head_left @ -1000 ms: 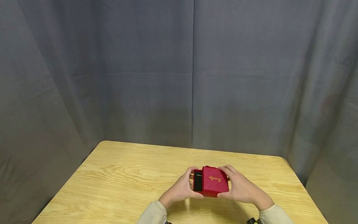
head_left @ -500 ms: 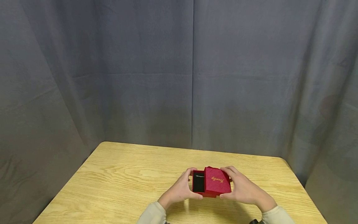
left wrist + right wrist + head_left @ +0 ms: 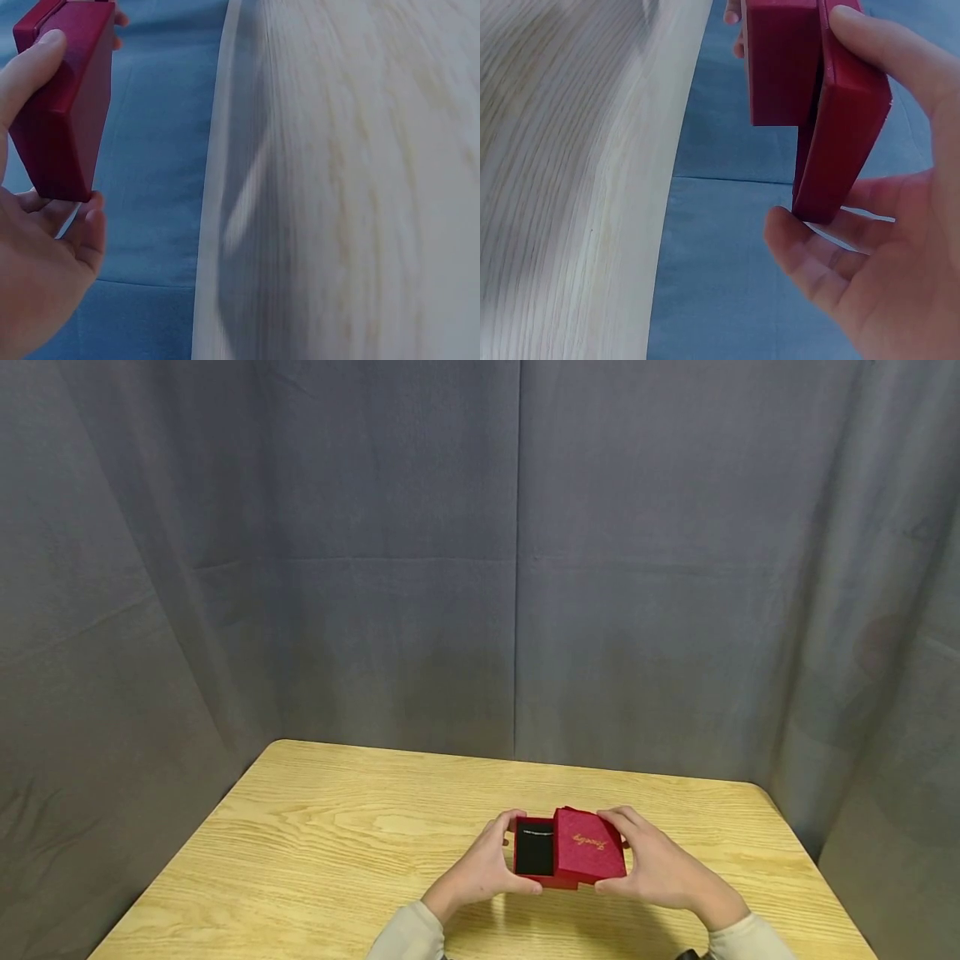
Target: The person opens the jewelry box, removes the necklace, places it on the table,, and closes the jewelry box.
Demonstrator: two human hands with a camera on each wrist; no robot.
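Note:
A red jewelry box is held between both hands above the table, its lid slid partway to the right. My left hand (image 3: 482, 863) grips the box base (image 3: 71, 127) by its sides, thumb on the near side and fingers on the far side. Black padding (image 3: 534, 858) shows in the uncovered left part, with a thin silvery chain (image 3: 537, 833) near its far edge. The lid (image 3: 592, 858), marked "Jewelry" in gold, is pinched by my right hand (image 3: 656, 864). In the right wrist view the lid (image 3: 851, 127) tilts against the base and overhangs it.
Beneath the hands lies a light wood-grain table (image 3: 360, 827), with its rounded far corners in sight. Grey curtains (image 3: 390, 568) hang behind it and along both sides.
The right hand has drawn the lid further right over the base, uncovering more black padding and the silvery chain. My left hand with the base has shifted only slightly left.

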